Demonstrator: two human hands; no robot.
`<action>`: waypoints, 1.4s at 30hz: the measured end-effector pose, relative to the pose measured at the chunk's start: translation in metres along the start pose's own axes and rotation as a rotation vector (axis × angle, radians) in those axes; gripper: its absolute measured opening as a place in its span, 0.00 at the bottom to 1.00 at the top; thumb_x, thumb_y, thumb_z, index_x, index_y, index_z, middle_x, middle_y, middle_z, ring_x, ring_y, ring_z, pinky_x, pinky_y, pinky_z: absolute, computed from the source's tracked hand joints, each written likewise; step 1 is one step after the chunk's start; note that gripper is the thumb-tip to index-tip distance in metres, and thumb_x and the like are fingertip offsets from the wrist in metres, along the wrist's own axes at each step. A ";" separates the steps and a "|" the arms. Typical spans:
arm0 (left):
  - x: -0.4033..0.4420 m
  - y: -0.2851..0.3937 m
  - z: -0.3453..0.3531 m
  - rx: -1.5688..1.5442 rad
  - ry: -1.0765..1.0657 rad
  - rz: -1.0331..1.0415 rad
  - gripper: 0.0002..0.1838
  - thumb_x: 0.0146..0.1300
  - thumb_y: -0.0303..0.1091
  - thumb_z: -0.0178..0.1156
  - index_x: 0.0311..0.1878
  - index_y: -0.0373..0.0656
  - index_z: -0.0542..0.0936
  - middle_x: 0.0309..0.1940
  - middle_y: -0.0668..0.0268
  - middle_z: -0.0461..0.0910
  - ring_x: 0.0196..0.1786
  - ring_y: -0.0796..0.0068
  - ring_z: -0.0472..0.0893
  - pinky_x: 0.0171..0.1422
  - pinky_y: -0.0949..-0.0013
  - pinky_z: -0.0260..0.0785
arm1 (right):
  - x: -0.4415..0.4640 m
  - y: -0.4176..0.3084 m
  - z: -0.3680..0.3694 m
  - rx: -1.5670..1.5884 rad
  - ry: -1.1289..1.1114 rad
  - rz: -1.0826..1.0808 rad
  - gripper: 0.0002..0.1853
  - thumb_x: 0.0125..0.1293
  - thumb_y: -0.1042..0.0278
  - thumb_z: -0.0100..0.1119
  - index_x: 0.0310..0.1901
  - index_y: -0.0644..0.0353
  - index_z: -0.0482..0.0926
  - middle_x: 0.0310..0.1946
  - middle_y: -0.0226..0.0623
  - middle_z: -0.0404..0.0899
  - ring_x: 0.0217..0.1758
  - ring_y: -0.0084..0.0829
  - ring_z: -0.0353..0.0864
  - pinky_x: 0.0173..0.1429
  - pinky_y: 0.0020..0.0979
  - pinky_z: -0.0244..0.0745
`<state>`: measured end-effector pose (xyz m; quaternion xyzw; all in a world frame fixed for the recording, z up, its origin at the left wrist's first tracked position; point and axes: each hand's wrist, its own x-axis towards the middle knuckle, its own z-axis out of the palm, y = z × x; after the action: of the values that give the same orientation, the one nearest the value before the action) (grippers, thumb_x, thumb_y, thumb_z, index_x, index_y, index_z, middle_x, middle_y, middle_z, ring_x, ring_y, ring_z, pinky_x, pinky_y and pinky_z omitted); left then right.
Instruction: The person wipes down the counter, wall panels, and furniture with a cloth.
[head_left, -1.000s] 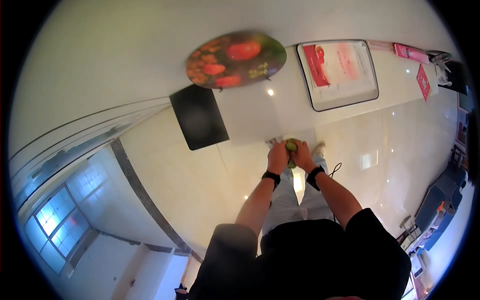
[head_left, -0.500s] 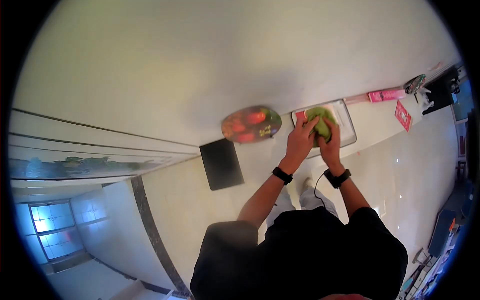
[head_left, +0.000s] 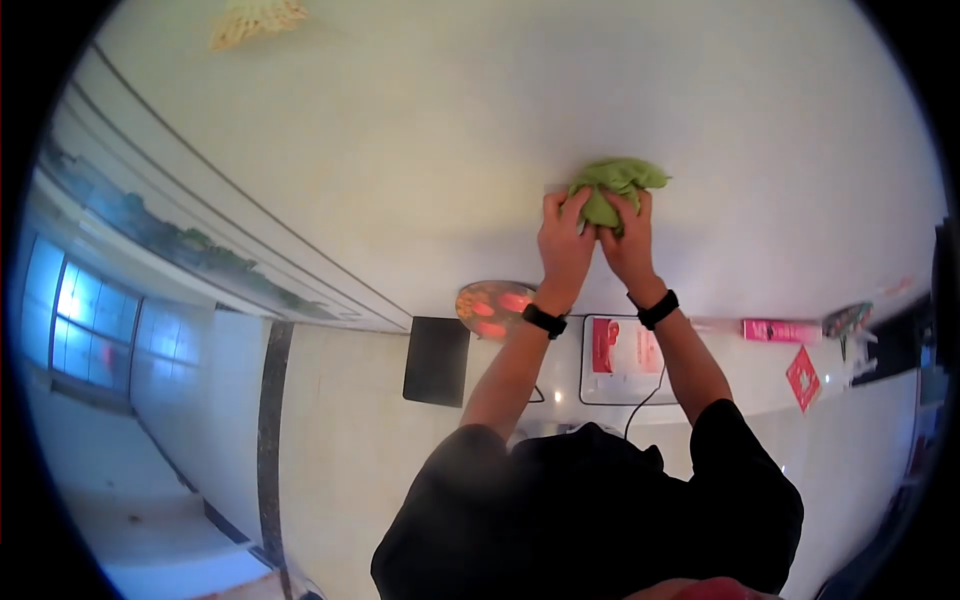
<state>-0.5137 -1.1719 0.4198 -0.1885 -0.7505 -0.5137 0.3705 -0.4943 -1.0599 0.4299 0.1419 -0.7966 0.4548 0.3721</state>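
Observation:
A crumpled green cloth [head_left: 617, 180] is held up high, in front of the pale wall. My left hand [head_left: 566, 240] has its fingers wrapped round the cloth's left side. On its right side my right hand [head_left: 628, 235] grips the same cloth, the two hands nearly touching. Whether the cloth touches the wall I cannot tell. Below the hands, a round plate with red fruit pictures [head_left: 490, 306] is partly behind my left wrist, and a dark-edged tray [head_left: 650, 391] holds red and white printed papers [head_left: 625, 346].
A black rectangular panel [head_left: 436, 361] is left of the plate. Toward the right are a pink box [head_left: 780, 330] and a red diamond-shaped paper [head_left: 802, 379]. A thin black cable [head_left: 641, 404] hangs near my right forearm. A pale fringed object [head_left: 257, 20] shows at the top left.
Both hands have risen from low by my legs, past the tray, to high before the wall, with the green cloth now spread wider. The view has tilted upward.

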 end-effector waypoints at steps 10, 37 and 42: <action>0.036 0.005 -0.038 0.235 0.210 -0.012 0.24 0.46 0.12 0.57 0.50 0.39 0.78 0.41 0.57 0.74 0.44 0.57 0.76 0.48 0.62 0.72 | 0.041 -0.035 0.022 0.073 -0.161 -0.201 0.27 0.51 0.77 0.61 0.56 0.52 0.77 0.57 0.48 0.67 0.58 0.52 0.72 0.56 0.43 0.75; -0.018 0.058 0.102 0.061 -0.291 0.259 0.19 0.52 0.28 0.64 0.50 0.51 0.82 0.39 0.62 0.72 0.30 0.62 0.80 0.29 0.64 0.75 | -0.037 0.077 -0.087 -0.035 0.310 0.097 0.23 0.57 0.83 0.46 0.57 0.66 0.66 0.52 0.51 0.61 0.57 0.51 0.64 0.64 0.46 0.60; 0.007 0.040 0.055 0.132 -0.258 0.260 0.20 0.51 0.26 0.64 0.49 0.52 0.82 0.39 0.64 0.71 0.30 0.63 0.79 0.29 0.64 0.75 | -0.017 0.043 -0.049 -0.031 0.271 -0.010 0.24 0.56 0.83 0.47 0.57 0.65 0.66 0.53 0.53 0.61 0.57 0.52 0.64 0.65 0.47 0.59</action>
<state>-0.5115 -1.1062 0.4397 -0.3233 -0.7932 -0.3829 0.3460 -0.4847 -0.9979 0.4062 0.0775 -0.7453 0.4555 0.4807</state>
